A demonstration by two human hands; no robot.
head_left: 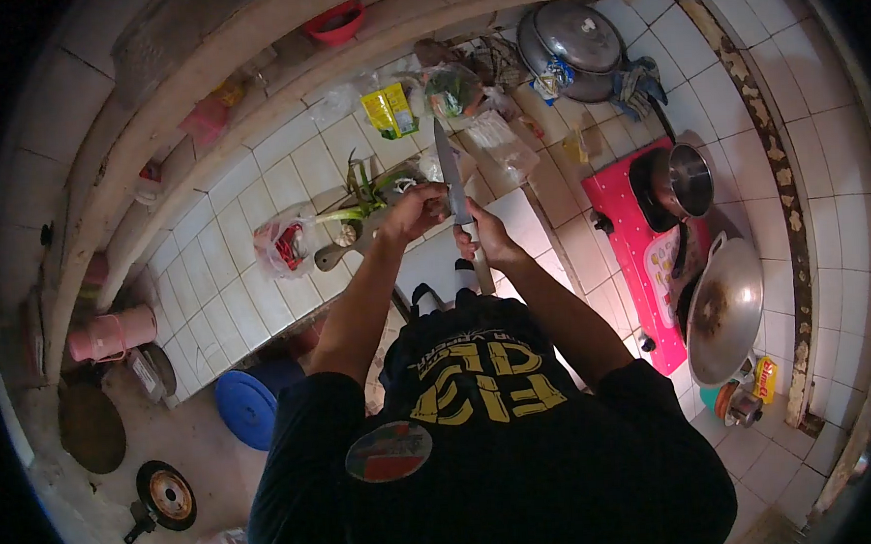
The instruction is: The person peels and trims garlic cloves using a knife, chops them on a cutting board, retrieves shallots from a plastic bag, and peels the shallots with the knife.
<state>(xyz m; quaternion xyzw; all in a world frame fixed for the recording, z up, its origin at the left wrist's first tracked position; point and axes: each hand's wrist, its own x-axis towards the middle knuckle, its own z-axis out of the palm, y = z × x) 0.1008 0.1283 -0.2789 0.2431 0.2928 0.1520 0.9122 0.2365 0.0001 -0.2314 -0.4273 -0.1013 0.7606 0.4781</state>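
I monitor one black short-sleeved T-shirt. Front marking: large yellow block lettering, smaller lettering below. Left chest: oval emblem, partly red.

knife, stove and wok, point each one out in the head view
knife (453, 182): head view, on the flat of its blade
stove (626, 247): head view, on its bare red top
wok (729, 306): head view, on its inner surface

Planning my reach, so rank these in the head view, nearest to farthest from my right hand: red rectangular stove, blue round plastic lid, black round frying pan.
1. Red stove: right of your right hand.
2. Blue lid: lower left.
3. Black frying pan: farther lower left.
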